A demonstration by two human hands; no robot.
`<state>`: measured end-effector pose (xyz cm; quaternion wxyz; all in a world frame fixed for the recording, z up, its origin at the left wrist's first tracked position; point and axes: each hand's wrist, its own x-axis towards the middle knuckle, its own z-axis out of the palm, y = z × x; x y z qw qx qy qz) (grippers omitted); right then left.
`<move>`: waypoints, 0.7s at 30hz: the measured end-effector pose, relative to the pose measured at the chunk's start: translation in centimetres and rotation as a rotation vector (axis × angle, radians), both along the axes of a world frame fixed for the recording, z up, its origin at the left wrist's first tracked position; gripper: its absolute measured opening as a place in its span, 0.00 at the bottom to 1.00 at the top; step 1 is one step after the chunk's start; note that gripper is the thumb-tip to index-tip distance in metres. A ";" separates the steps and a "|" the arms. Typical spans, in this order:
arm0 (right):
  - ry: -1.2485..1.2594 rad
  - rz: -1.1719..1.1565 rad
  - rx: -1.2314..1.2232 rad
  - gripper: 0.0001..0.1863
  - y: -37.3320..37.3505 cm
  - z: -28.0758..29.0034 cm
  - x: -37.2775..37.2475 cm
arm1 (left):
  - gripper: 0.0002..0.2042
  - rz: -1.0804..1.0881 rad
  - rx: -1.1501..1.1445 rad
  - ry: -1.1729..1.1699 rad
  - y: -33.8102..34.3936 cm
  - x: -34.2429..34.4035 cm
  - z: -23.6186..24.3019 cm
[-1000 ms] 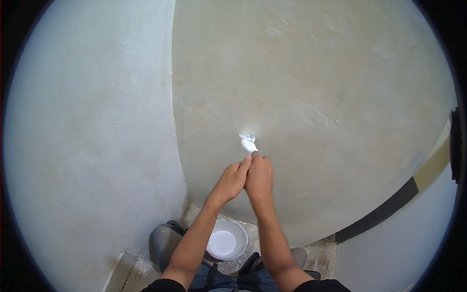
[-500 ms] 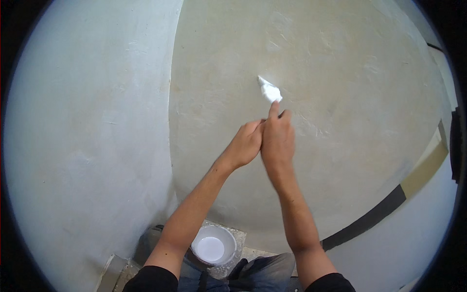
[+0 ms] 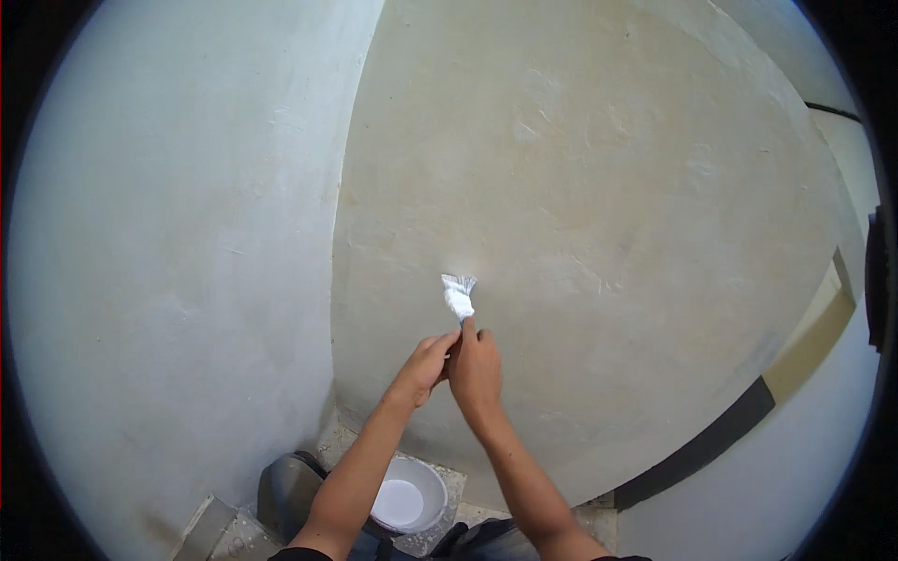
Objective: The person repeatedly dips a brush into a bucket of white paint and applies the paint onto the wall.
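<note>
Right hand is clamping white-coated brush, now sitting lower along wall than before, left hand adjoining, grip unclear.

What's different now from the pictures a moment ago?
The brush went up and rightward along the beige wall, then came back down and leftward, near its first spot. The right hand kept hold of it, the left hand close against the right. The white bucket stayed put below.

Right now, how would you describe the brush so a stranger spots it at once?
Start at the wide beige wall. The brush is in front of it, just above the right hand. Unlike both, it is bright white, fanning out at its tip.
</note>
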<state>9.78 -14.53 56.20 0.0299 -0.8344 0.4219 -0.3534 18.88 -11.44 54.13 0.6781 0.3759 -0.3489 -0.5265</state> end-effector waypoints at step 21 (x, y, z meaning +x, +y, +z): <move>-0.781 -0.200 1.385 0.12 4.9 -39.5 -6.5 | 0.31 -0.729 0.918 -0.614 4.1 1.0 -38.4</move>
